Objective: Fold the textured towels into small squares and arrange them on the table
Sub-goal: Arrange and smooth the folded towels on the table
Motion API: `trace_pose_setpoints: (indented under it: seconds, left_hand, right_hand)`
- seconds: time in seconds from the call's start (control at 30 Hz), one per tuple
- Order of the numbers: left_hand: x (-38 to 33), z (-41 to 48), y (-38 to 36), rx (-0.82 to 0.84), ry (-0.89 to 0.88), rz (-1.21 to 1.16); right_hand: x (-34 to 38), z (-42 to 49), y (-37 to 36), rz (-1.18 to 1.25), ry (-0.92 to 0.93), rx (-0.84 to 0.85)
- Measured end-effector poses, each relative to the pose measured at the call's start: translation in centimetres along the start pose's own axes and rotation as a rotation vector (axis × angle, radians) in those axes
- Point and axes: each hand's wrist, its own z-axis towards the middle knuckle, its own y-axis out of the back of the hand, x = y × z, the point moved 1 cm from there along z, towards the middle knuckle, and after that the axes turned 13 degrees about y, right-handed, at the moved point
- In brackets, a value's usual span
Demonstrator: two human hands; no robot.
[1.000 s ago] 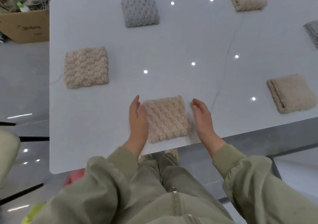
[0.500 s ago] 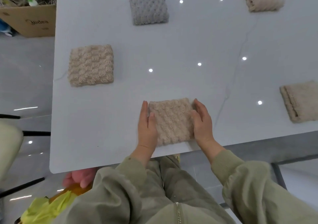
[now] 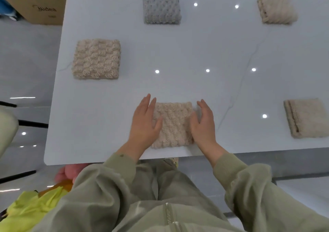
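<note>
Towel [image 3: 173,124] lies at the desk's [image 3: 106,124] near edge between both hands. Left hand [image 3: 145,123] and right hand [image 3: 203,123] flank it, fingers [image 3: 148,105] straight, spread loosely, touching its sides.

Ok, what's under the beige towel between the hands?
The folded beige bobble-textured towel lies flat on the white marble-look table. Anything beneath it is covered. The left hand overlaps its left edge; the right hand flanks its right edge.

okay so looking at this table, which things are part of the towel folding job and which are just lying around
Job: beige towel between the hands, left hand, right hand, grey folded towel, three more beige folded towels, white table.

Lying about: cardboard box, yellow cloth.
</note>
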Motion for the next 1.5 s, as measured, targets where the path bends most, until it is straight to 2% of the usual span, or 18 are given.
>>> trace_pose_setpoints:
  seconds: [0.13, 0.27, 0.57, 0.77, 0.9, 1.1, 1.33, 1.43, 1.5]
  left_hand:
    - [1.7, 1.0, 2.5, 0.052, -0.126, 0.371]
    - [4.1, 3.0, 5.6, 0.089, -0.278, 0.572]
    - [12.0, 8.4, 15.9, 0.157, -0.629, 0.760]
    - [12.5, 11.4, 18.6, 0.258, -0.747, 0.725]
    - [11.2, 14.1, 17.4, 0.230, -0.902, 0.658]
    - [10.0, 18.8, 15.0, 0.320, -0.954, 0.632]
    - [9.6, 21.5, 14.5, 0.440, -1.079, 0.650]
    - [9.2, 23.6, 15.1, 0.482, -1.107, 0.576]
    - [9.0, 25.8, 15.7, 0.519, -1.058, 0.485]
  right_hand:
    - [2.0, -0.2, -1.9, -0.330, 0.118, 0.075]
    - [4.9, -0.7, -6.0, -0.582, 0.168, 0.115]
    - [13.0, -2.5, -18.6, -0.554, -0.139, -0.059]
    - [16.2, -3.1, -22.6, -0.537, -0.249, -0.172]
    - [16.0, -1.3, -23.1, -0.496, -0.339, -0.265]
    - [15.4, 3.0, -23.4, -0.443, -0.438, -0.359]
    - [17.0, 3.5, -25.0, -0.398, -0.566, -0.410]
    - [17.3, 3.8, -26.0, -0.363, -0.638, -0.461]
    - [17.6, 4.3, -27.0, -0.328, -0.680, -0.505]
